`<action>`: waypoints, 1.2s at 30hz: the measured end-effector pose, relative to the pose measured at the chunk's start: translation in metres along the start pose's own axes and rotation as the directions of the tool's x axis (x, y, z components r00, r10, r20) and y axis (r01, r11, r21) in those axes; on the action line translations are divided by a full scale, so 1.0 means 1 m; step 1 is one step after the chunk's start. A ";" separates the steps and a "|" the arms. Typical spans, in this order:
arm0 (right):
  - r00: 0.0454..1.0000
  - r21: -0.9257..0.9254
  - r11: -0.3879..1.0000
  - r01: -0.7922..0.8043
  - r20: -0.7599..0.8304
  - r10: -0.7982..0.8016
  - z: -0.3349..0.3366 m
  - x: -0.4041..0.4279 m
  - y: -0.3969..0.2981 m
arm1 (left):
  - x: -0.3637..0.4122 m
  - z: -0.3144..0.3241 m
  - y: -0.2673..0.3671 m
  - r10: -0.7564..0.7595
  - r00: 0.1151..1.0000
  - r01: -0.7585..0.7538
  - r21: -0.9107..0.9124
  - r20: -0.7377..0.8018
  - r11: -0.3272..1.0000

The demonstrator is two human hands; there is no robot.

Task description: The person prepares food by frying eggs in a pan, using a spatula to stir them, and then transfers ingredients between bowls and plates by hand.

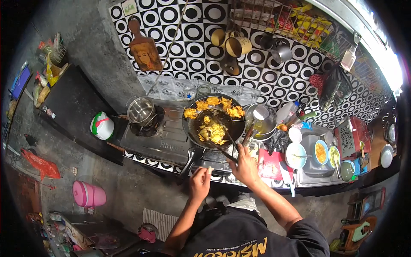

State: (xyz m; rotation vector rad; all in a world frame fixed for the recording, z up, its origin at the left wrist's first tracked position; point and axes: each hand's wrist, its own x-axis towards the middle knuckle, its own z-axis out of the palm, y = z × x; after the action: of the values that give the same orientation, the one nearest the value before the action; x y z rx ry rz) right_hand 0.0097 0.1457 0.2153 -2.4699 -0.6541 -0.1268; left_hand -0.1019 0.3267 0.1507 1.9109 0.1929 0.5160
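A black wok (189,131) with dark oil stands on the gas stove (154,141). Golden fritters (213,101) rest on a wire rack along its far edge, and a pale yellow piece of food (213,131) lies in the oil. My right hand (245,165) is closed around dark tongs or chopsticks (226,154), whose two tips reach to the food in the wok. My left hand (201,181) is raised near the wok's handle (189,163), thumb and fingertips together; a small pale bit shows at the fingertips, but whether it is held is unclear.
Right of the wok are a metal pot (268,130) with a ladle across it, a red cutting board (271,163), a blue bowl (295,155) with a spoon and a bowl of orange food (321,152). A steel pot (140,110) occupies the left burner. A white tub (102,126) stands farther left.
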 end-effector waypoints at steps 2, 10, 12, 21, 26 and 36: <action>0.996 0.089 0.993 -0.076 0.042 0.073 0.009 -0.007 -0.001 | -0.004 0.022 -0.008 -0.079 0.996 0.087 -0.160 0.051 0.983; 0.995 0.159 0.984 -0.078 0.072 0.067 0.022 -0.019 0.021 | -0.001 0.061 -0.002 -0.141 0.983 0.163 -0.218 0.114 0.962; 0.989 0.180 0.977 -0.113 0.119 0.093 0.020 -0.022 0.026 | -0.001 0.067 0.003 -0.168 0.980 0.191 -0.258 0.108 0.947; 0.996 0.319 0.948 0.004 0.078 -0.030 0.001 -0.038 0.070 | -0.008 0.097 0.024 -0.125 0.992 0.130 -0.300 0.034 0.945; 1.000 0.426 0.905 -0.004 0.027 -0.008 -0.011 -0.055 0.104 | -0.007 0.129 0.038 -0.012 0.999 0.020 -0.199 0.045 0.980; 0.954 0.472 0.858 -0.203 -0.103 0.282 -0.003 -0.071 0.189 | 0.020 0.228 0.038 0.079 0.974 -0.046 -0.155 0.213 0.987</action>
State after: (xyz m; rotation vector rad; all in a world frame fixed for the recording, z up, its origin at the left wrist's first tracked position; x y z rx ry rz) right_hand 0.0382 -0.0214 0.1058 -2.0321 -0.2523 -0.0716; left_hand 0.0123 0.1272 0.1198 1.8151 -0.0491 0.3484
